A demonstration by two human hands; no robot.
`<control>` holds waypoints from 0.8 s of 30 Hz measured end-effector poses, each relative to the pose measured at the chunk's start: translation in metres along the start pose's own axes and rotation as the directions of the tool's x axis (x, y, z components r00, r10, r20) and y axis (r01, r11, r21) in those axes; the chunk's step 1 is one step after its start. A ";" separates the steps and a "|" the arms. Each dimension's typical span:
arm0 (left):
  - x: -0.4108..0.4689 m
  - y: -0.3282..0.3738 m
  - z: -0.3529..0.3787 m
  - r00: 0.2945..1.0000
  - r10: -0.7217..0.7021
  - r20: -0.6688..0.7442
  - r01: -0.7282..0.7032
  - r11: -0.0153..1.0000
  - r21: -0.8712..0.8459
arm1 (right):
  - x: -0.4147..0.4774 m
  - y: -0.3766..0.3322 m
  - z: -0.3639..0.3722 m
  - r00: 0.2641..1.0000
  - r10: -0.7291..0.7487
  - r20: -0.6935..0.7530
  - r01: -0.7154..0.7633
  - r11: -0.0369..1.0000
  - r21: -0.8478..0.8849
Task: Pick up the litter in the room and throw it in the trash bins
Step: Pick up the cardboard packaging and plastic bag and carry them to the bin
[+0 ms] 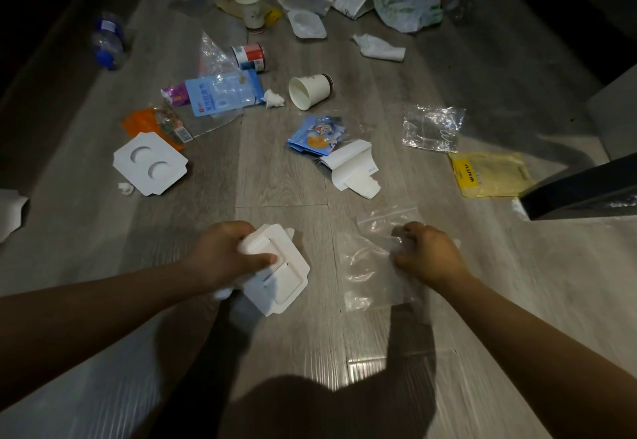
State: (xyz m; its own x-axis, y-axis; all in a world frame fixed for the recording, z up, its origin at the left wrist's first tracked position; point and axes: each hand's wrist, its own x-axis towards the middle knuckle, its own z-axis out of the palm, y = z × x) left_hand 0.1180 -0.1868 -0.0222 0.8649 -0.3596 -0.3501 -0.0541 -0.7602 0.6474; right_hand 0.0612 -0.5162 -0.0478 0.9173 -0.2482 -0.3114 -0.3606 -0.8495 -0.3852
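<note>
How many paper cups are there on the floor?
2. The upright paper cup stands at the far end; the tipped paper cup lies on its side mid-floor, right of the red-and-white can. Others may be hidden under the plastic bags.

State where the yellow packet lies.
In the head view, the yellow packet lies at the right, just nearer the camera than the clear wrapper and beside the dark panel.

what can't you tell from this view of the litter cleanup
Head view only:
- Trash bins: none in frame.
- Dark object, right: cut off by the edge, unidentifiable.
- White paper, left: cropped by the edge.
- Crumpled white scrap: mostly hidden under the left grip and its white cardboard tray.
- Right grip fingertips: curled out of sight into the clear zip bag.
- Blue packet print: too small.
</note>
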 end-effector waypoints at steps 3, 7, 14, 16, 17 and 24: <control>0.001 -0.002 -0.002 0.999 -0.027 -0.032 0.027 1.000 -0.005 | 0.008 -0.014 -0.005 0.993 -0.114 -0.034 0.111 0.992 -0.065; 0.005 -0.008 -0.008 0.996 -0.077 -0.054 0.075 0.997 -0.036 | 0.041 -0.038 -0.020 0.972 -0.235 -0.014 0.228 0.953 -0.198; 0.017 -0.018 -0.016 0.988 -0.142 -0.065 0.136 0.986 -0.092 | 0.095 -0.069 -0.016 0.947 -0.305 0.107 0.322 0.914 -0.247; 0.021 -0.022 -0.019 0.984 -0.165 -0.064 0.158 0.982 -0.106 | 0.105 -0.071 -0.015 0.942 -0.322 0.090 0.334 0.886 -0.321; 0.022 -0.024 -0.021 0.982 -0.176 -0.061 0.168 0.979 -0.118 | 0.111 -0.072 -0.016 0.940 -0.331 0.080 0.336 0.864 -0.374; 0.031 -0.035 -0.022 0.968 -0.249 0.006 0.245 0.948 -0.205 | 0.143 -0.089 -0.021 0.915 -0.327 0.237 0.403 0.775 -0.486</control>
State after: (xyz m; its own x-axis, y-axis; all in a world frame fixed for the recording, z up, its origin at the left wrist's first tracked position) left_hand 0.1576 -0.1591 -0.0405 0.8482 -0.1620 -0.5044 0.2629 -0.6977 0.6663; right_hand 0.2280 -0.4859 -0.0398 0.9171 0.1613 -0.3645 0.1724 -0.9850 -0.0020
